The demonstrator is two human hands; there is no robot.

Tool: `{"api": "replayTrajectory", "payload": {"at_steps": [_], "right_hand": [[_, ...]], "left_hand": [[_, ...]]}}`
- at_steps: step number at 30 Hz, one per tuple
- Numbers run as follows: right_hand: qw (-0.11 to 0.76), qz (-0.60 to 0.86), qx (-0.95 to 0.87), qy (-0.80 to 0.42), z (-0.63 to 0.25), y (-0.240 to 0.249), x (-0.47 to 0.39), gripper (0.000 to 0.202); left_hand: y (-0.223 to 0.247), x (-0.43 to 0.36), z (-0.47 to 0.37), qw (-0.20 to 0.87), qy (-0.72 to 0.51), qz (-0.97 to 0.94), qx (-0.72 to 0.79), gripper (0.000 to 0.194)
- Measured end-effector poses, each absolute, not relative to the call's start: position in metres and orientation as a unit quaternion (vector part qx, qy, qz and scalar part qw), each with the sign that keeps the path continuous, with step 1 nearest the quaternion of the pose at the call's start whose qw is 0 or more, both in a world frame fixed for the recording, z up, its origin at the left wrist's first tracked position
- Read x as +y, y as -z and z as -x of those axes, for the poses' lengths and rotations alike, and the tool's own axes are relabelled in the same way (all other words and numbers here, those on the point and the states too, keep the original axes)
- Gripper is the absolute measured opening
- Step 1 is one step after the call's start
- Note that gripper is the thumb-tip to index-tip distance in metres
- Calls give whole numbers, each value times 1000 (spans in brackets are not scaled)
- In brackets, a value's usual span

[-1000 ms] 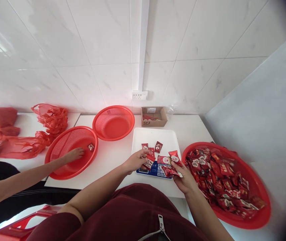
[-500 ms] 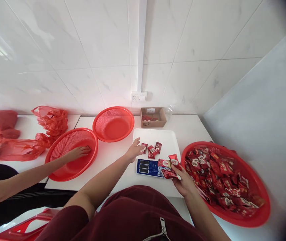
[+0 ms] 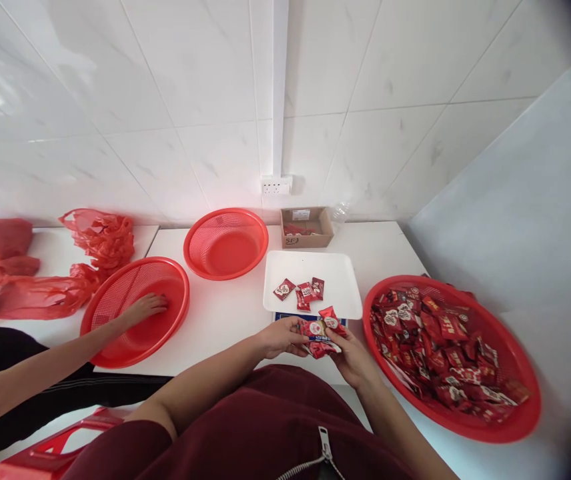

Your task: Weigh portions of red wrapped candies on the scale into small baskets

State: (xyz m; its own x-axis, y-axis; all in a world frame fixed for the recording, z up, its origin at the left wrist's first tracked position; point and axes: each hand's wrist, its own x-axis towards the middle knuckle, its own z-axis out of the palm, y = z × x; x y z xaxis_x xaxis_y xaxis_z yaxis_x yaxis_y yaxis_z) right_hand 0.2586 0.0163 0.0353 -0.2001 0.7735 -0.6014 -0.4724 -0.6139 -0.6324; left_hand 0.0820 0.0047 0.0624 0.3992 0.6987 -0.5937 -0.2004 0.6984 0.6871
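Several red snack packets (image 3: pixel 314 328) are held between my hands, in front of the scale's blue panel (image 3: pixel 281 316). My right hand (image 3: pixel 353 353) grips them from the right, its fingers closed. From the left, the fingers of my left hand (image 3: pixel 284 337) pinch the edge of the same packets. Beyond them, several loose red packets (image 3: pixel 307 292) lie on the scale's white tray (image 3: pixel 335 267). To the right, a large red basket (image 3: pixel 525 373) holds a heap of similar packets (image 3: pixel 435 340).
A co-worker's hand (image 3: pixel 146 308) reaches into a red basket (image 3: pixel 115 287) at the left. Another red basket (image 3: pixel 226 250) stands behind. A cardboard box (image 3: pixel 310 240) with packets sits near the wall. Red plastic bags (image 3: pixel 105 240) lie at far left, a red stool (image 3: pixel 45 453) below.
My left hand has let go of a packet on the tray and moved back to the packets in my right hand. The co-worker's hand and basket have shifted slightly left.
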Motion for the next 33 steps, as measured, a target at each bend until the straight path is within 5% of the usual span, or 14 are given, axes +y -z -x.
{"api": "replayTrajectory", "payload": {"at_steps": [13,33], "right_hand": [[493,506,-111,-699,-240,-1,89,29],[521,514,-83,-676,-245,15,30,23]], "left_hand": [[-54,-28,-17,719,-369,-187,559,52],[-43,-42,31,738,-345,-182,550,50]]}}
